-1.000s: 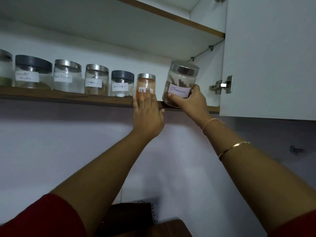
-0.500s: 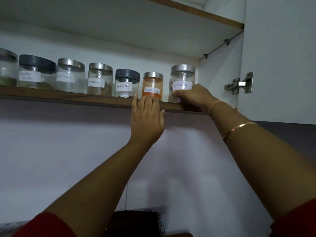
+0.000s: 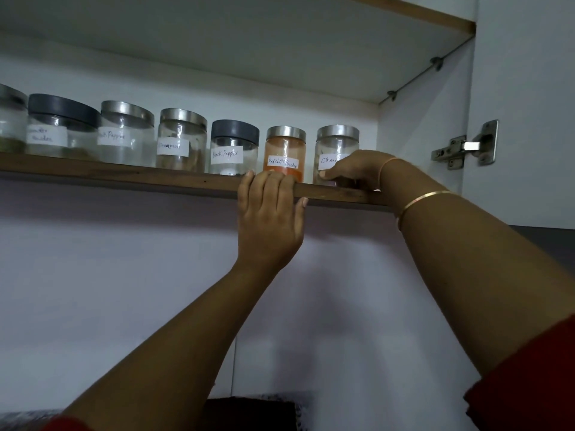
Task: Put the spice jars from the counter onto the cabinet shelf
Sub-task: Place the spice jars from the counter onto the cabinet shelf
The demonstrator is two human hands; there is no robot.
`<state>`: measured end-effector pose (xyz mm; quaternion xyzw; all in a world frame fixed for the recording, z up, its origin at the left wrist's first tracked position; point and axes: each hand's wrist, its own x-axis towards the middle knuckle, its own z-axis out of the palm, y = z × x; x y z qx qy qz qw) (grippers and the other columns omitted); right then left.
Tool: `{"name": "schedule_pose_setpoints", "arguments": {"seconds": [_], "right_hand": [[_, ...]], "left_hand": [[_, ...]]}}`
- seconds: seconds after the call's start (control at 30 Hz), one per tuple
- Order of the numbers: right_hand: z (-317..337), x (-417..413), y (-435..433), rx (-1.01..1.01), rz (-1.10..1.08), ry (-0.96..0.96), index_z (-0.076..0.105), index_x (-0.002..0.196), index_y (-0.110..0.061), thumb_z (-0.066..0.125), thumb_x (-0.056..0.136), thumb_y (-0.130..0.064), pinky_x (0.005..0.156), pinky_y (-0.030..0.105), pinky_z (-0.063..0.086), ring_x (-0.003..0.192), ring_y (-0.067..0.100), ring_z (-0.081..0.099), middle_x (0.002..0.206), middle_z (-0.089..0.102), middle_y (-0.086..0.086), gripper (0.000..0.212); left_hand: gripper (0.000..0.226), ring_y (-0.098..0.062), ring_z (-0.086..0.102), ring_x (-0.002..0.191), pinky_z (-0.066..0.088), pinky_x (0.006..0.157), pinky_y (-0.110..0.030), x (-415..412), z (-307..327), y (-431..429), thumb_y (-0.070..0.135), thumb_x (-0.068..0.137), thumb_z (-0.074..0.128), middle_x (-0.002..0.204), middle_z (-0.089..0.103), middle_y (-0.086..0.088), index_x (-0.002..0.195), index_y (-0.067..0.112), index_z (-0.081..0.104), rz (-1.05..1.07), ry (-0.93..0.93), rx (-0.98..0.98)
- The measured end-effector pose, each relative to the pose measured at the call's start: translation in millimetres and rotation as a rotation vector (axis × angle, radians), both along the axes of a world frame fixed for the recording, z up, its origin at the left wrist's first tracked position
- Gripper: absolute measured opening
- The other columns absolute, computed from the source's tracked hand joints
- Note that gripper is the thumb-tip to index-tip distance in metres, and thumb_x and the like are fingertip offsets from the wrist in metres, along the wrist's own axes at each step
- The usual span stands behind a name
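— What stood along the cabinet shelf [image 3: 124, 173], starting from nine o'clock?

— A row of jars, all upright near the front edge. First came a cut-off jar [image 3: 11, 126] at the frame's edge. Then a grey-lidded powder jar [image 3: 59, 132], a steel-lidded pepper jar [image 3: 126, 135] and a middle cinnamon jar [image 3: 182, 141]. After those, a black pepper jar [image 3: 233, 147] with a grey lid and a red chilli powder jar [image 3: 284, 152], orange inside.

— And the jar being put away?

— The end cinnamon jar [image 3: 334, 143] closed the row. It stood on the shelf at three o'clock from the red chilli powder jar, just beside it.

— Where was the left hand?

— The left hand [image 3: 269, 219] reached up from six o'clock and held nothing. Its fingers lay nearly straight and together against the shelf's front edge, below the red chilli powder jar, with the thumb under the board.

— The right hand?

— The right hand [image 3: 357, 169] gripped the end cinnamon jar from its three o'clock side. It was wrapped round the lower part, thumb across the front beneath the label, and it covered the label's end.

— Anything further right?

— A thin bangle [image 3: 423, 200] on that forearm. Beyond it, a metal hinge [image 3: 466, 146] sat on the open cabinet door [image 3: 529, 119], at about two o'clock from the hand.
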<state>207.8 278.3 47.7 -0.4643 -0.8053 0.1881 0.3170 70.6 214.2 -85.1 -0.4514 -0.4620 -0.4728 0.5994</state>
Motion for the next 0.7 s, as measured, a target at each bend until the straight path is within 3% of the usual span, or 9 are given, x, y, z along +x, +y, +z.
{"name": "schedule_pose_setpoints", "arguments": {"seconds": [0.07,0.17,0.23,0.37,0.7], "right_hand": [[2,-4,4,-0.002,0.008,-0.040,0.055,0.079,-0.012,0.057,0.092,-0.032,0.080,0.032,0.042,0.087,0.024,0.049,0.096,0.052,0.011,0.025],[3,-9,14,0.005,0.017,-0.061,0.056,0.119,-0.005,0.058,0.092,-0.032,0.097,0.038,0.041,0.100,0.027,0.048,0.113,0.053,0.015,0.038],[3,-13,18,0.012,0.013,-0.071,0.049,0.128,-0.006,0.059,0.092,-0.032,0.096,0.036,0.040,0.101,0.026,0.048,0.118,0.054,0.014,0.046],[4,-21,28,0.033,0.006,-0.083,0.046,0.133,-0.006,0.059,0.092,-0.032,0.100,0.038,0.039,0.104,0.027,0.046,0.133,0.051,0.016,0.050],[1,-17,21,0.049,-0.005,-0.166,0.047,0.135,-0.008,0.066,0.085,-0.039,0.110,0.044,0.036,0.127,0.032,0.046,0.138,0.049,0.013,0.061]], "left_hand": [[0.036,-0.026,0.045,0.114,0.025,0.110,-0.042,-1,0,2,0.030,0.091,0.049,0.111,0.063,-0.015,0.111,0.003,0.062,-0.001,0.005,0.021],[0.036,-0.026,0.043,0.115,0.025,0.109,-0.042,-3,0,6,0.030,0.091,0.050,0.111,0.063,-0.016,0.111,0.002,0.061,0.000,0.013,0.046],[0.036,-0.026,0.043,0.115,0.024,0.110,-0.041,-3,0,9,0.029,0.091,0.049,0.111,0.063,-0.017,0.111,0.002,0.061,-0.001,0.019,0.061],[0.033,-0.027,0.041,0.120,0.017,0.114,-0.038,-6,0,18,0.029,0.092,0.048,0.113,0.062,-0.017,0.114,0.005,0.055,-0.010,0.028,0.097],[0.034,-0.029,0.035,0.128,0.002,0.117,-0.043,-5,1,21,0.032,0.098,0.033,0.117,0.061,-0.016,0.118,0.008,0.045,0.058,0.008,0.042]]}}
